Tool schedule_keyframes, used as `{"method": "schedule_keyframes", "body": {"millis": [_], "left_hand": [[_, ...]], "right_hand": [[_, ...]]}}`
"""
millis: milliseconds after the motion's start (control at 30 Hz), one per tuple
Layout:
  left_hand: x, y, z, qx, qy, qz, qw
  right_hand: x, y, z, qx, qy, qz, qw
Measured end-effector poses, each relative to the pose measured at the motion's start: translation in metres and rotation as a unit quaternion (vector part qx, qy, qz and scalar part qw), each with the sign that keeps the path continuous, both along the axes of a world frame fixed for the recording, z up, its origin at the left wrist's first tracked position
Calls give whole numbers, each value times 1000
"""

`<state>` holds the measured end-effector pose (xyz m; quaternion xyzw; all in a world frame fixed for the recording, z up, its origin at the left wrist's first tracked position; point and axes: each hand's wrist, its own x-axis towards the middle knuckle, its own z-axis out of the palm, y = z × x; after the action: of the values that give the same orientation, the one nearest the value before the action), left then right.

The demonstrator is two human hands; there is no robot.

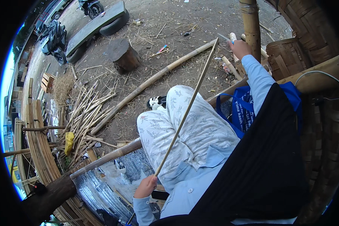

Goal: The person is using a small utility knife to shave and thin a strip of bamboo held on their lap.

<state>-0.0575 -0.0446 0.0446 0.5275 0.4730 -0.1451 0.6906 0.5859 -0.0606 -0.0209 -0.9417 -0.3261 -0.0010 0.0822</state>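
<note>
Reading the view as a clock face, the left hand sits between six and seven, its fingers clamped on the lower part of a thin bamboo strip. The strip slants up across the person's patterned trousers to a tip at one o'clock; whether it touches the cloth cannot be told. Between one and two, the right hand is wrapped around the handle of a knife, whose pale blade points toward ten, close to the strip's tip; contact between the two cannot be made out. Just beyond this hand, toward two, stands a thick bamboo post. A blue bag lies at three, beside the person. On the ground, a long bamboo pole runs from near nine up to one, ending near the strip's tip. Loose sticks are heaped at nine, with a wooden stump between ten and eleven. Toward seven, a silvery sheet spreads near the left hand, and a bundle of long strips stands between eight and nine.
</note>
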Motion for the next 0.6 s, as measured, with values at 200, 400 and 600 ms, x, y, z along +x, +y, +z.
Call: {"method": "schedule_keyframes", "body": {"millis": [200,400,600], "left_hand": [[27,4,-30,-92,-38,65,993],[89,13,-34,47,-55,59,996],[156,-6,-40,321,-65,-61,943]], "right_hand": [[-65,-8,33,53,28,-38,997],[-179,-31,58,260,167,129,942],[-253,-66,36,144,222,225,938]]}}
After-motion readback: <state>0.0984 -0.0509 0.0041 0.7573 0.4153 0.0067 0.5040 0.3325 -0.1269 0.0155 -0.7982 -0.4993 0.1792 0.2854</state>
